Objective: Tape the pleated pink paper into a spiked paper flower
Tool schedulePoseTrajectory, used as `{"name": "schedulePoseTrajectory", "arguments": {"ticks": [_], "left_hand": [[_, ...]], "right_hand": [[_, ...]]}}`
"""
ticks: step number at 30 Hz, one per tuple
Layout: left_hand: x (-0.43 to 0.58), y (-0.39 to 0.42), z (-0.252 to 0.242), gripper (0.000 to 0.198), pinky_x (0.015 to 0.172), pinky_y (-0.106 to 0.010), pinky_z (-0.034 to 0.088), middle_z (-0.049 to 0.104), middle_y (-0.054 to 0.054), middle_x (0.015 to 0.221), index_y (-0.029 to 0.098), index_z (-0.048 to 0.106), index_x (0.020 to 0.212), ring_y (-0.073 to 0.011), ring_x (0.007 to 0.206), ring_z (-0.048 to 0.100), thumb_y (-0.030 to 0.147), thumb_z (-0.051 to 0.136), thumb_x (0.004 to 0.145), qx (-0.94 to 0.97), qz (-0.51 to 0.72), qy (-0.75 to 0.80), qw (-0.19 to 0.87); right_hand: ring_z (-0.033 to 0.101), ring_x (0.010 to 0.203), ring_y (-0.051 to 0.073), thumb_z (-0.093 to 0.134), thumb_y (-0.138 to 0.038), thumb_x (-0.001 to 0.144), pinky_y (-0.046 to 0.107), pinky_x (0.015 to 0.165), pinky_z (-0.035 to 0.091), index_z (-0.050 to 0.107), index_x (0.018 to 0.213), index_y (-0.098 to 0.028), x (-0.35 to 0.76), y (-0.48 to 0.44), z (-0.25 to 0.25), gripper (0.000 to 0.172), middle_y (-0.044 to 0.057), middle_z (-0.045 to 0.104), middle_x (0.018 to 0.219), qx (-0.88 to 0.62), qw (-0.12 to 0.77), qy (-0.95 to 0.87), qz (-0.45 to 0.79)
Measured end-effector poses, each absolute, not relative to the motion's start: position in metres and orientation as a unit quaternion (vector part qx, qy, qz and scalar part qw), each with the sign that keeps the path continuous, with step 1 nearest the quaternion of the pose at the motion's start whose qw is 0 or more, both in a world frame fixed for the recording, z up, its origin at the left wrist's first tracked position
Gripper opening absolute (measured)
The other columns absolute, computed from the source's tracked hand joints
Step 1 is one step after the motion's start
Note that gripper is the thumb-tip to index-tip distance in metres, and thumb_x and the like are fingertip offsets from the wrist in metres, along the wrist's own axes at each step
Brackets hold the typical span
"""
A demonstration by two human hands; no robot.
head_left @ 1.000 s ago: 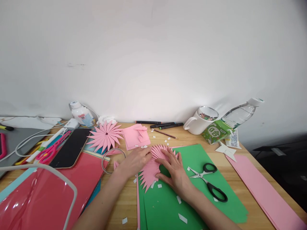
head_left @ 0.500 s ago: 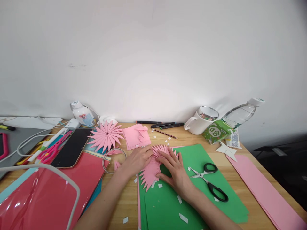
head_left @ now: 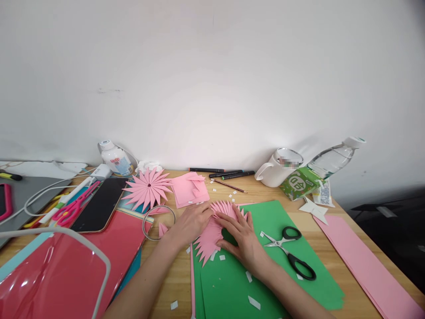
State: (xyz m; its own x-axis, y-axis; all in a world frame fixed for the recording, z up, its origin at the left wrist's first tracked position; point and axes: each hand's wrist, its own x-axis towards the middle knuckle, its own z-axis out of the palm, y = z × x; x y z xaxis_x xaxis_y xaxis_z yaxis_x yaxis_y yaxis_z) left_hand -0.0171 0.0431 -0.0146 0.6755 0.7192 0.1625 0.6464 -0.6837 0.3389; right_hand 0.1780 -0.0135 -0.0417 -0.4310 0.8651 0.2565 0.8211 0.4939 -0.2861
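A curved pink folded-paper fan with many pointed tips lies on a stack of green paper. My left hand has its fingers curled in, pinching the fan's upper left edge; the fingertips are partly hidden. Over the fan's right part, my right hand holds it, fingers bent on top and the thumb at the inner curve. Black-handled scissors lie part open on the green sheets, right of my right hand. Small white paper scraps are scattered around.
A finished-looking pink paper star wheel, pink squares and a tape roll sit to the left. Markers, a pencil, a white mug and a water bottle stand or lie at the back. Pink strips lie right.
Almost nothing differs. My left hand has shifted very slightly on the fan's edge; my right hand stays in place.
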Motion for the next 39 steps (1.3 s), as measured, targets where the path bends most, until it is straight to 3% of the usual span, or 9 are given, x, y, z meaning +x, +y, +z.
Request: {"name": "schedulePoseTrajectory", "arguments": {"ticks": [5, 15, 29, 39], "left_hand": [[-0.015, 0.044, -0.020, 0.015, 0.072, -0.026, 0.044, 0.060, -0.003, 0.089, 0.016, 0.060, 0.088, -0.0153, 0.080, 0.057, 0.013, 0.045, 0.091, 0.900, 0.171, 0.376, 0.141], [-0.011, 0.040, -0.016, 0.016, 0.068, -0.026, 0.043, 0.057, -0.002, 0.086, 0.016, 0.056, 0.082, -0.0153, 0.076, 0.054, 0.011, 0.044, 0.091, 0.897, 0.165, 0.384, 0.145], [-0.008, 0.039, -0.019, 0.019, 0.076, -0.029, 0.044, 0.055, -0.003, 0.092, 0.018, 0.054, 0.086, -0.0166, 0.085, 0.053, 0.007, 0.039, 0.089, 0.872, 0.196, 0.398, 0.205], [-0.008, 0.042, -0.028, 0.016, 0.073, -0.028, 0.043, 0.054, -0.001, 0.087, 0.017, 0.054, 0.085, -0.0148, 0.078, 0.051, 0.008, 0.042, 0.087, 0.858, 0.223, 0.401, 0.233]], "right_hand": [[0.024, 0.138, 0.039, 0.054, -0.045, 0.088, 0.074, 0.100, 0.022, 0.046, 0.134, -0.027, 0.178, -0.014, -0.041, 0.050, 0.008, 0.052, 0.136, -0.501, 0.178, -0.843, 0.075], [0.026, 0.137, 0.040, 0.056, -0.042, 0.087, 0.074, 0.099, 0.023, 0.056, 0.123, -0.025, 0.177, -0.013, -0.039, 0.040, 0.009, 0.056, 0.133, -0.501, 0.181, -0.843, 0.080], [0.023, 0.138, 0.040, 0.057, -0.042, 0.086, 0.075, 0.100, 0.022, 0.050, 0.130, -0.025, 0.177, -0.012, -0.040, 0.048, 0.008, 0.053, 0.136, -0.505, 0.178, -0.840, 0.091], [0.024, 0.138, 0.039, 0.058, -0.043, 0.085, 0.076, 0.099, 0.021, 0.050, 0.130, -0.025, 0.178, -0.013, -0.042, 0.049, 0.008, 0.054, 0.135, -0.504, 0.184, -0.840, 0.085]]}}
